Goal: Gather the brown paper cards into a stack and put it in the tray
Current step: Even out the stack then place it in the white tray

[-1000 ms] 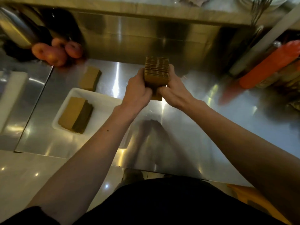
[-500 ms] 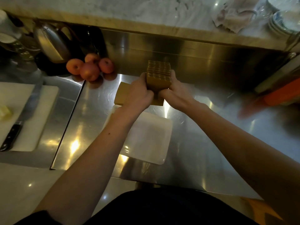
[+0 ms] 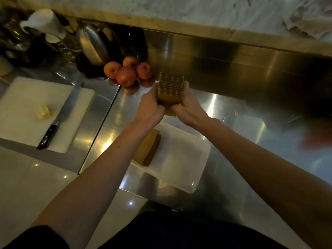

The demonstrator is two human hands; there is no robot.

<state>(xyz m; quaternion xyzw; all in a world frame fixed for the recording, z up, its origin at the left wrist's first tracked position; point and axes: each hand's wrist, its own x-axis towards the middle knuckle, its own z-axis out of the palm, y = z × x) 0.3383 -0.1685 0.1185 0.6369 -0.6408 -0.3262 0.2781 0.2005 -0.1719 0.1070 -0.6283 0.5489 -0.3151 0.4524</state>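
Both hands clasp a thick stack of brown paper cards point(image 3: 171, 88), held on edge above the steel counter. My left hand point(image 3: 150, 106) grips its left side and my right hand point(image 3: 188, 106) its right side. Another brown piece point(image 3: 170, 113) shows just under the hands; whether it belongs to the held stack or lies on the counter, I cannot tell. Nearer to me lies the white tray point(image 3: 181, 159), with a second stack of brown cards point(image 3: 148, 150) in its left part, partly hidden by my left forearm.
Several red apples point(image 3: 125, 73) sit left of the held stack against the steel back wall. A white cutting board point(image 3: 27, 105) at the left carries a knife point(image 3: 59, 119) and a yellow piece point(image 3: 43, 112). A metal kettle point(image 3: 93, 44) stands behind. The counter's front edge is near my body.
The view has swung left: tray and apples have shifted right in frame, the cutting board and knife have come into sight. The stack stays clasped in both hands, a little farther from the tray.
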